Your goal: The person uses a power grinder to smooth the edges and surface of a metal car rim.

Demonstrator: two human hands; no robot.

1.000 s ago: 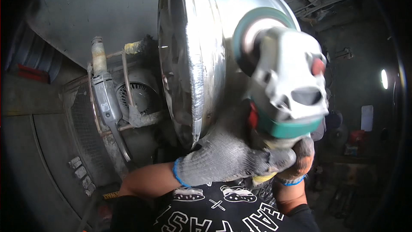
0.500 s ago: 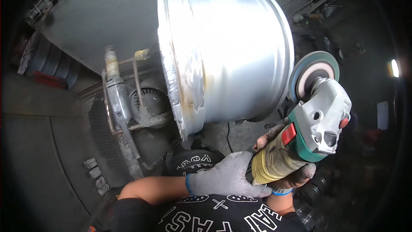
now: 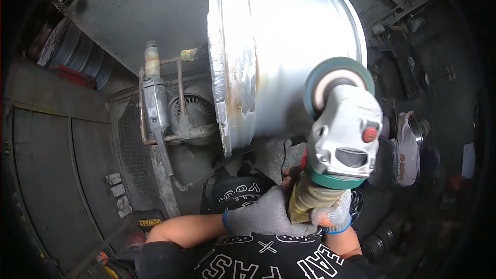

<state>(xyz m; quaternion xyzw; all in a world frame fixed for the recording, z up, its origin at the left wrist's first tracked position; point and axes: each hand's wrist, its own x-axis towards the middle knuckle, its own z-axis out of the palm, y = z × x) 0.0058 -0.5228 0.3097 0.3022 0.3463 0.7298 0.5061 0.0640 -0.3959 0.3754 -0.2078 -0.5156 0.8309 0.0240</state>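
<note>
Both gloved hands hold an angle grinder (image 3: 354, 119) with a grey head, a green collar and a yellow tape-wrapped body. My left hand (image 3: 263, 212), in a grey knit glove, closes on the left side of the taped body. On its right side my right hand (image 3: 336, 216) grips, fingers partly hidden under the tool. The round disc (image 3: 313, 85) overlaps the right part of a large silver wheel rim (image 3: 294, 26); whether it touches the metal I cannot tell. Along the rim's left flange the surface is rough and stained brownish.
Left of the rim, a second grey power tool (image 3: 155, 106) with a taped handle hangs on a pipe frame, beside a round vented motor (image 3: 194, 116). More wheels (image 3: 72, 51) stand at far left. A pale bag (image 3: 408, 150) and dark clutter lie at right.
The grinder has swung left, and its disc went from beside the rim to overlapping it. My right hand has turned with the tool. The whole view has shifted slightly.
</note>
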